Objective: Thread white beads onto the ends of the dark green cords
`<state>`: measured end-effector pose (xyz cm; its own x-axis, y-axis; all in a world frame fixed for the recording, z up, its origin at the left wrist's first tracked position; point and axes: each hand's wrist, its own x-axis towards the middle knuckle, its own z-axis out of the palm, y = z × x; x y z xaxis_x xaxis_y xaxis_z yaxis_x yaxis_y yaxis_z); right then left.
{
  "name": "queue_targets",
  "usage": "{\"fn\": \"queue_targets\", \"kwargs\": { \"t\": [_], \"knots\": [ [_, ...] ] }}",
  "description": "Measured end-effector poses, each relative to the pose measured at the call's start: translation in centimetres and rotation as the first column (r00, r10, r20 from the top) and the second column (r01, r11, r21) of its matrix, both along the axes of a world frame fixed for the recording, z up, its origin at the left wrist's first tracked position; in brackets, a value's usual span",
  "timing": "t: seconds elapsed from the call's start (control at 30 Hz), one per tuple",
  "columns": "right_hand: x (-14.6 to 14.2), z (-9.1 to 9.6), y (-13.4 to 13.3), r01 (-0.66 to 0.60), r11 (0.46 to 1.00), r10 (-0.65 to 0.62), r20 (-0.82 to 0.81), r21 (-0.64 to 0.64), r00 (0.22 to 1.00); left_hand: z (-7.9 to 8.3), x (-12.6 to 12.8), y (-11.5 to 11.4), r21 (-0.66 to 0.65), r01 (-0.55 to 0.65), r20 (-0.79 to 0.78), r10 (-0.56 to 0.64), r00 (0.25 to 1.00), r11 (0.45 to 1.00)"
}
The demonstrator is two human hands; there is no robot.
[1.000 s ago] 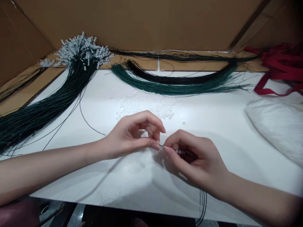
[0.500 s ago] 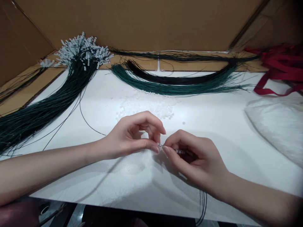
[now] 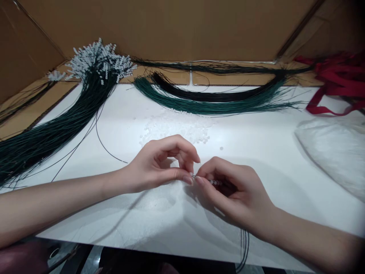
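Note:
Thumb and fingers of my left hand (image 3: 168,163) are pinched around a small white bead that barely shows between the tips. Just to its right, my right hand (image 3: 236,190) grips thin dark wires, whose ends (image 3: 194,176) reach from its fingertips to the bead. White beads (image 3: 216,182) threaded on the wires show inside the right palm. Below that hand, the wires' long tails (image 3: 244,249) hang over the table's front edge. Behind my left hand lies a spread of loose white beads (image 3: 176,127).
A thick bundle of dark green wires (image 3: 57,118) with white beaded tips lies at left. Green and black wires (image 3: 211,102) curve across the back. Red ribbon (image 3: 339,83) and a clear plastic bag (image 3: 333,148) are at right. Cardboard walls (image 3: 171,30) rise behind the white table (image 3: 270,140).
Both hands stay almost in place. My left fingertips have come very slightly closer to the right ones, and less of the wire ends shows between them.

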<state>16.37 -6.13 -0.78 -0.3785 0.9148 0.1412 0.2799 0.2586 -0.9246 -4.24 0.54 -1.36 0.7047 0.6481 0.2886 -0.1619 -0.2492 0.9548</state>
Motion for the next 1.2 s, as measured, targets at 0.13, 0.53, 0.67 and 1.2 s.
{"fn": "queue_targets", "kwargs": {
  "t": [0.13, 0.53, 0.67, 1.2],
  "knots": [
    [0.01, -0.12, -0.08, -0.002, 1.000, 0.002, 0.008, 0.007, 1.000, -0.06, -0.02, 0.00, -0.002, 0.008, 0.004, -0.008, 1.000, 1.000],
    [-0.07, 0.12, 0.17, 0.000, 1.000, 0.000, 0.032, -0.018, 0.999, -0.03, 0.02, -0.15, 0.006, -0.017, -0.053, 0.018, 0.998, 1.000],
    [-0.03, 0.14, 0.08, 0.002, 1.000, -0.001, 0.045, -0.017, 0.999, -0.08, -0.01, -0.14, 0.018, -0.023, -0.062, 0.025, 0.998, 1.000],
    [-0.04, 0.22, 0.08, 0.010, 1.000, -0.010, 0.066, 0.003, 0.998, -0.04, -0.06, -0.20, 0.030, -0.022, -0.054, 0.023, 0.998, 0.999]
  ]
}}
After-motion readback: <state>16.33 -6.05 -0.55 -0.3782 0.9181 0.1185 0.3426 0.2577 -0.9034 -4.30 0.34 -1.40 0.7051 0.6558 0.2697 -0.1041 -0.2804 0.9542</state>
